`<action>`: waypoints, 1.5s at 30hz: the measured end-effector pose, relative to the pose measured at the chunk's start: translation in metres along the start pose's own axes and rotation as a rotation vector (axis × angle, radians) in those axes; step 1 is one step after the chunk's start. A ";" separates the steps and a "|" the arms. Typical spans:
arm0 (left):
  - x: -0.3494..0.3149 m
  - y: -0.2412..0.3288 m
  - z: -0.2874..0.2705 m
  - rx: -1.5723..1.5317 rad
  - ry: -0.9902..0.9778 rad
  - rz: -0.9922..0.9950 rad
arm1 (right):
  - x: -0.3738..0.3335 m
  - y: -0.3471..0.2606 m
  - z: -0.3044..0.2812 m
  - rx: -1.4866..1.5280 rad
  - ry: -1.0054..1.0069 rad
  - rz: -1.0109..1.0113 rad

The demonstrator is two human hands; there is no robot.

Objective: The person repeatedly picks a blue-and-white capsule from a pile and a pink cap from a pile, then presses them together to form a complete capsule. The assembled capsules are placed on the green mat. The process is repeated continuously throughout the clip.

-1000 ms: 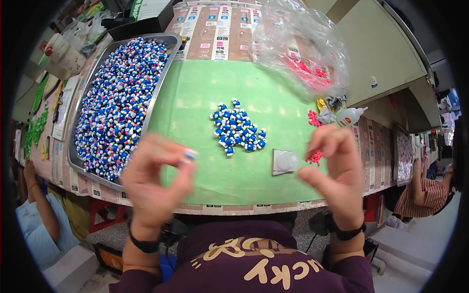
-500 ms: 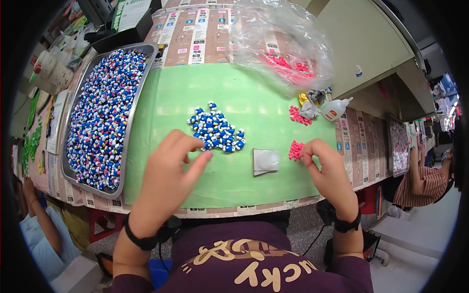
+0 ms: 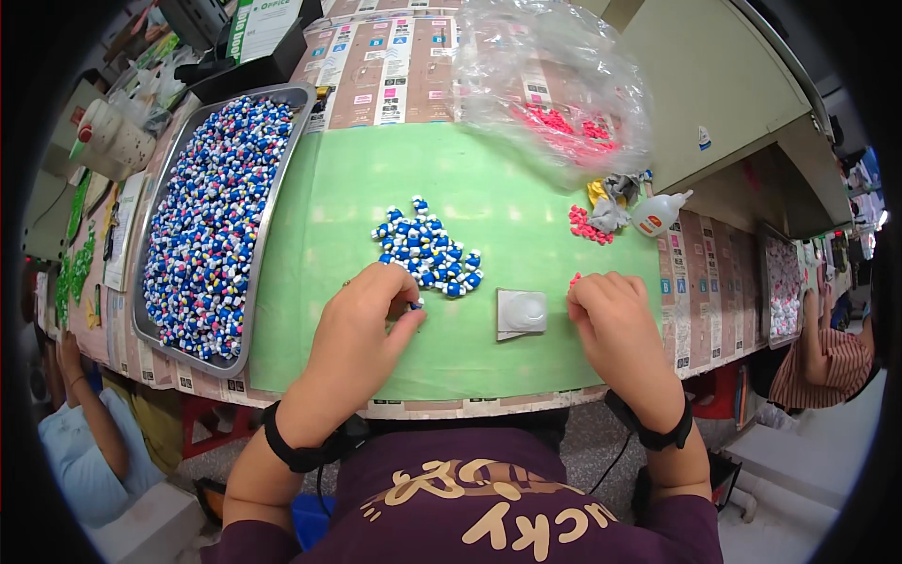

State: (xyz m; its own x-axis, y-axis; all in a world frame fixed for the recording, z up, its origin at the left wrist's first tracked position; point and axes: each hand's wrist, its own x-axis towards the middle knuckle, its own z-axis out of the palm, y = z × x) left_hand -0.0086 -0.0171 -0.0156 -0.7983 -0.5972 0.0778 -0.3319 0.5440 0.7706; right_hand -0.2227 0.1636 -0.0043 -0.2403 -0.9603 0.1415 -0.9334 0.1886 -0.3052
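- The left hand (image 3: 362, 324) lay on the green mat (image 3: 310, 282), its thumb and forefinger pressed together on one small blue-and-white piece (image 3: 414, 304) at the near edge of the heap.
- That heap of blue-and-white pieces (image 3: 427, 256) sat near the middle of the mat, just beyond the left fingertips; the pinched piece was touching or almost touching its nearest members (too small to tell which).
- The right hand (image 3: 615, 324) rested on the mat's right side, fingers curled inward and bunched together; a small pink piece (image 3: 574, 278) showed at the fingertips, but I could not tell whether the fingers gripped it or only covered it.
- Between the two hands lay a small grey square block with a round dome (image 3: 521, 312), close to the right hand and apart from the left.
- A second cluster of pink pieces (image 3: 588, 226) lay farther off on the mat, beside a crumpled bit of grey and yellow material (image 3: 609, 202) and a small white squeeze bottle (image 3: 658, 212).
- A long metal tray (image 3: 268, 211) stood along the mat's left edge, filled with blue, white, pink and yellow pieces.
- A clear plastic bag (image 3: 554, 85) holding more pink pieces sat at the far right of the table.
- Both wrists wore black bands (image 3: 293, 453).
- Another person's arm (image 3: 89, 428) showed at the lower left, below the table.
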 end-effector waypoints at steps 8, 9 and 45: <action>-0.013 0.013 -0.017 -0.485 0.043 0.016 | -0.003 -0.005 0.004 -0.057 0.021 0.039; -0.014 0.015 -0.018 -0.537 0.002 0.014 | -0.003 -0.001 0.002 0.010 0.000 0.066; -0.022 0.023 -0.009 -0.958 -0.111 -0.253 | 0.035 -0.017 -0.022 0.292 -0.049 -0.133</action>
State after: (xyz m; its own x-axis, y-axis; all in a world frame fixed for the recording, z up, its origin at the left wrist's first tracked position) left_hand 0.0056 0.0036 0.0059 -0.8187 -0.5451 -0.1806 0.0083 -0.3257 0.9454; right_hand -0.2216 0.1312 0.0265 -0.1012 -0.9827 0.1550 -0.8383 0.0003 -0.5451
